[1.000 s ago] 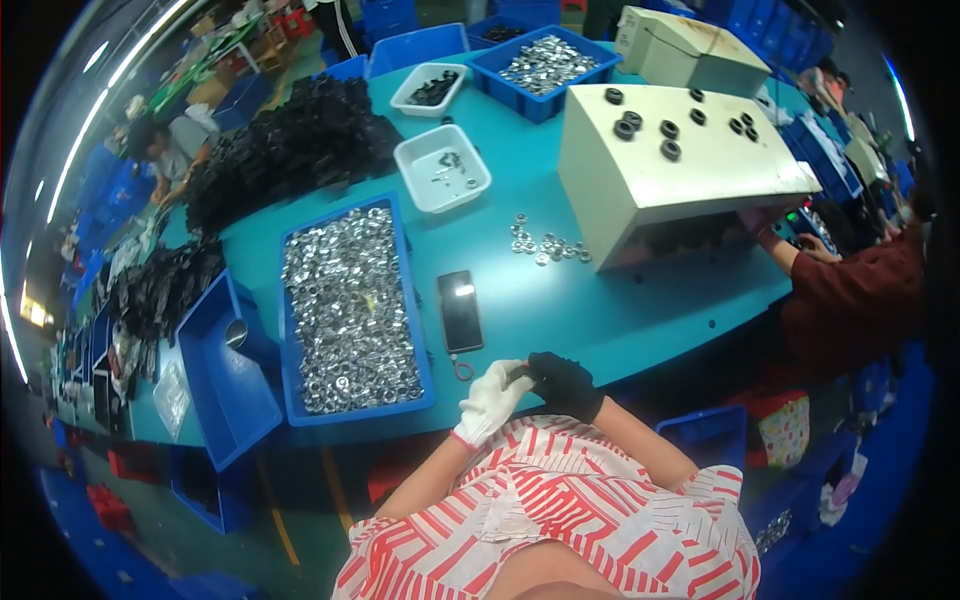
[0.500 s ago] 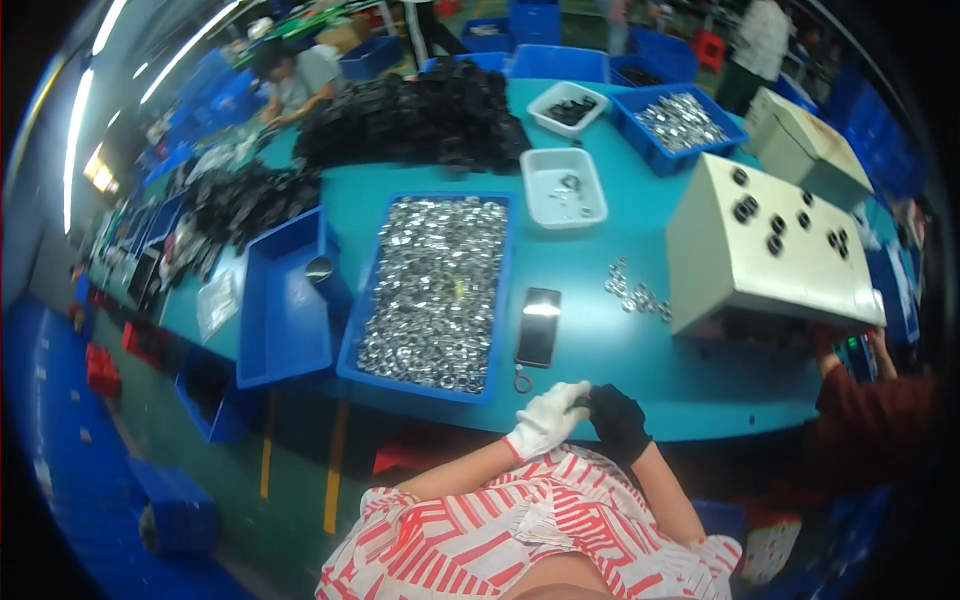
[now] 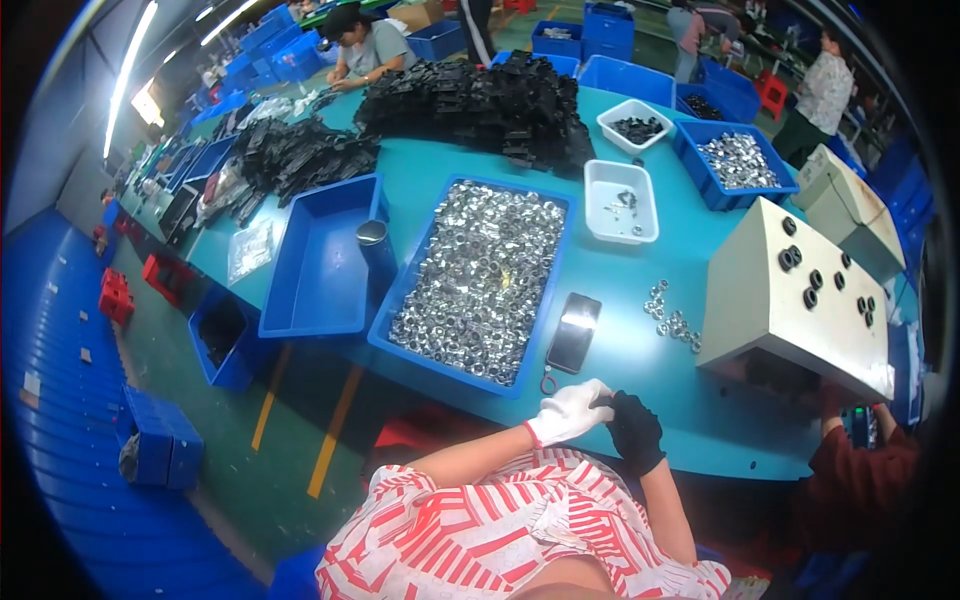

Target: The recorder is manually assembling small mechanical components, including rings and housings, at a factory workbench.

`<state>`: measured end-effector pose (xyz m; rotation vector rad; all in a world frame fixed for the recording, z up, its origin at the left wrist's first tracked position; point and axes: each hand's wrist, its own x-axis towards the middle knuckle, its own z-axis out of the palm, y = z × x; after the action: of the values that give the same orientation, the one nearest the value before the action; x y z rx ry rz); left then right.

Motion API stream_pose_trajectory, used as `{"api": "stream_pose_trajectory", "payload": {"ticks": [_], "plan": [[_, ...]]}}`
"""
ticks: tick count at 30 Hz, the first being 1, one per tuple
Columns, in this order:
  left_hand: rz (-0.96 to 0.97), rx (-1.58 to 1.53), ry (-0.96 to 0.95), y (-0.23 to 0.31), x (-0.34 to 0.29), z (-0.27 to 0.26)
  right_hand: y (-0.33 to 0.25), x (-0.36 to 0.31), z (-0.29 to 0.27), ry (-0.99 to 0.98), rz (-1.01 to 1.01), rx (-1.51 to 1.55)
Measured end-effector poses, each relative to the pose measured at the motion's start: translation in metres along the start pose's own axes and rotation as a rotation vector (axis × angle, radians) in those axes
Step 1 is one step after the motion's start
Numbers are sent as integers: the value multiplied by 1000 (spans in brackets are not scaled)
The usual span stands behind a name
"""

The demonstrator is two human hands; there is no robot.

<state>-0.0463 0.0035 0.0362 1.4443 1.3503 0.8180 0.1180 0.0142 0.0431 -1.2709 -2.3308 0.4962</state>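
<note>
My left hand point(image 3: 570, 412), in a white glove with a red cuff, and my right hand point(image 3: 635, 432), in a black glove, meet at the table's front edge. Their fingertips touch and both hands are closed. Anything between the fingers is hidden. Just beyond them lie a small reddish ring-shaped loop point(image 3: 548, 379) and a dark phone point(image 3: 574, 333). To the left of the phone, a blue tray point(image 3: 384, 347) is filled with shiny metal rings point(image 3: 480, 280). Several loose metal rings point(image 3: 676, 322) lie right of the phone.
Left stands a blue bin point(image 3: 310, 325) with a metal-topped cylinder point(image 3: 374, 245) at its side. Black parts point(image 3: 480, 105) are heaped at the back. White trays point(image 3: 622, 232) and a cream machine housing point(image 3: 780, 310) stand to the right. Another person's dark red sleeve point(image 3: 860, 475) is beside the housing.
The view has turned left, so the table and its contents appear farther right. My hands stay together at the table edge, with little visible change in their pose.
</note>
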Motion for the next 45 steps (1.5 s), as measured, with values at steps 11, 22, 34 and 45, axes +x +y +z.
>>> {"api": "stream_pose_trajectory", "payload": {"ticks": [11, 22, 34, 45], "plan": [[-310, -805, -68, -23, -2, 16, 2, -8, 12, 194, 62, 328], [-234, -784, -72, -7, 15, 0, 17, 11, 18, 189, 326, 840], [-259, -539, -133, -8, 7, 5, 14, -15, 12, 73, 201, 534], [-316, -611, 48, -7, 8, 10, 4, -4, 10, -25, 192, 218]]}}
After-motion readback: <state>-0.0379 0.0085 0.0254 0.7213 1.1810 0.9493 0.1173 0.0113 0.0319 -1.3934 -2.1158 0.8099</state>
